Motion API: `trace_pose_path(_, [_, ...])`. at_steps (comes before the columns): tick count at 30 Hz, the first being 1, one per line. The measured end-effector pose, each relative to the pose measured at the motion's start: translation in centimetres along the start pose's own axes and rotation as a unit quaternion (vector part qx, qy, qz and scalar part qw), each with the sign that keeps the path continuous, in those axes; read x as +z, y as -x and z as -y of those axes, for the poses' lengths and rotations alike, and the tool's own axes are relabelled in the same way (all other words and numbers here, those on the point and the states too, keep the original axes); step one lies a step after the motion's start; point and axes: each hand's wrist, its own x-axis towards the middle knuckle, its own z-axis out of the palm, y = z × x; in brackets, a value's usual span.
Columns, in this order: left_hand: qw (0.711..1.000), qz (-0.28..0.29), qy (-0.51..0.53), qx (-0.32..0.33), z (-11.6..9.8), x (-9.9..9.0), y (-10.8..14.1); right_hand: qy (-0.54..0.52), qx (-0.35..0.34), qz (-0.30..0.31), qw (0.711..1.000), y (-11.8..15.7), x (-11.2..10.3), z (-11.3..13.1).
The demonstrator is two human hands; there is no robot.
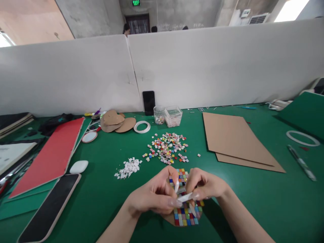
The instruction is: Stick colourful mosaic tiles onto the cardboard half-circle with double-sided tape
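Between the fingertips of both hands runs a narrow white strip (185, 197), which looks like paper or tape. My left hand (155, 195) is closed, pinching its left end. My right hand (210, 186) is also closed and pinches the right end. Just beneath lies a cardboard piece covered with rows of small coloured mosaic tiles (186, 216); my hands hide its middle part. Beyond my hands a heap of loose mosaic tiles (168, 148) is spread on the green table. To its left is a small pile of white paper bits (128, 168).
Cardboard sheets (233, 138) lie at right, near a pen (301, 162). At the back stand a propped phone (149, 103), a clear cup (159, 114) and a clear box (173, 116). A tape roll (142, 127) and cardboard discs (116, 121) lie leftward; another phone (50, 209) is front left.
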Motion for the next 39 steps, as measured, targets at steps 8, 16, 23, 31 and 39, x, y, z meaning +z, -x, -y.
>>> trace_pose_path(8, [0.998,0.029,0.039,-0.044,0.4,0.2,0.0,-0.029,0.035,0.028,0.999,0.4,-0.3,-0.5])
trace_pose_path(16, [0.994,0.026,0.037,-0.099,0.5,0.4,-0.2,-0.062,0.054,0.091,0.992,0.1,-1.0,-2.1])
trace_pose_path(23, [0.995,0.011,0.022,-0.092,0.9,0.7,0.6,-0.077,0.069,0.098,0.990,0.3,-1.2,-2.2])
trace_pose_path(31, [0.949,-0.174,0.031,0.261,-2.0,-2.0,3.4,-0.162,-0.055,-0.201,0.965,2.2,-2.0,-2.3])
trace_pose_path(39, [0.941,-0.295,-0.147,0.073,-1.2,0.1,-0.2,-0.253,-0.098,-0.371,0.888,-0.7,-0.2,-0.3])
